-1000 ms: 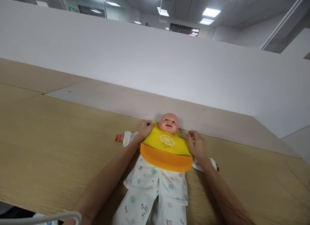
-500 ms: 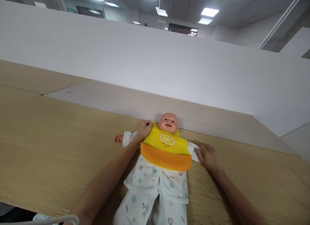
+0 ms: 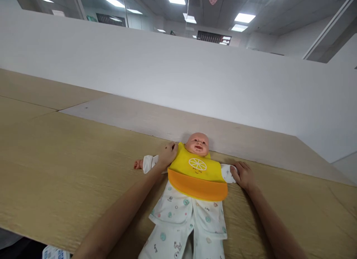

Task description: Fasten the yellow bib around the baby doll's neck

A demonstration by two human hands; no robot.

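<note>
Doll (image 3: 192, 192) flat on its back on table (image 3: 55, 166), head twd far edge, just before the partition wall (image 3: 178, 77); legs run twd near edge. Bib (image 3: 197, 173) lies on doll's chest, below the head. L hand (image 3: 167, 155) on doll's shoulder at bib's left edge; R hand (image 3: 242, 174) on the sleeve (image 3: 228, 172) right of bib.

A doll (image 3: 192, 192) lies on its back on the worktop (image 3: 69, 158), head toward the far white wall (image 3: 167, 73). It wears a yellow bib (image 3: 196, 173) over printed pyjamas. The left hand (image 3: 167, 155) rests on the doll's shoulder at the bib's edge; the right hand (image 3: 243, 174) lies flat on the doll's other sleeve.
</note>
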